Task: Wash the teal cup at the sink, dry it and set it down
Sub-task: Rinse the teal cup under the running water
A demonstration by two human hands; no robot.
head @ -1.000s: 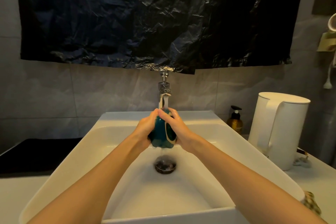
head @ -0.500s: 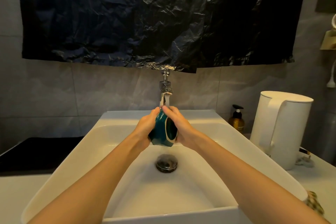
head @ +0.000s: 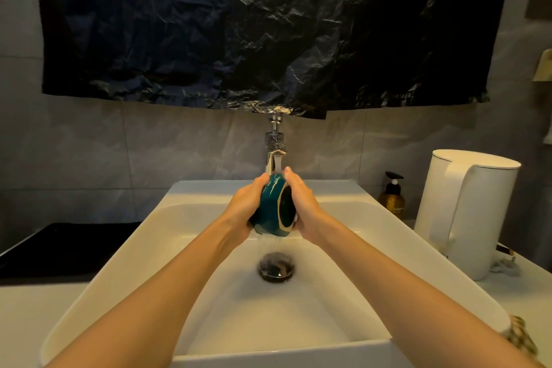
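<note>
Both hands are wrapped around the teal cup (head: 270, 207) right under the chrome faucet (head: 275, 155), over the white sink (head: 143, 251). It's tipped on its side, mouth facing right. The left hand (head: 243, 207) cups the body, the right hand (head: 303, 206) curls round the rim side. Water's running off into the drain (head: 277, 268). A white kettle (head: 466, 212) and an amber soap bottle (head: 392, 199) sit off to the right.
</note>
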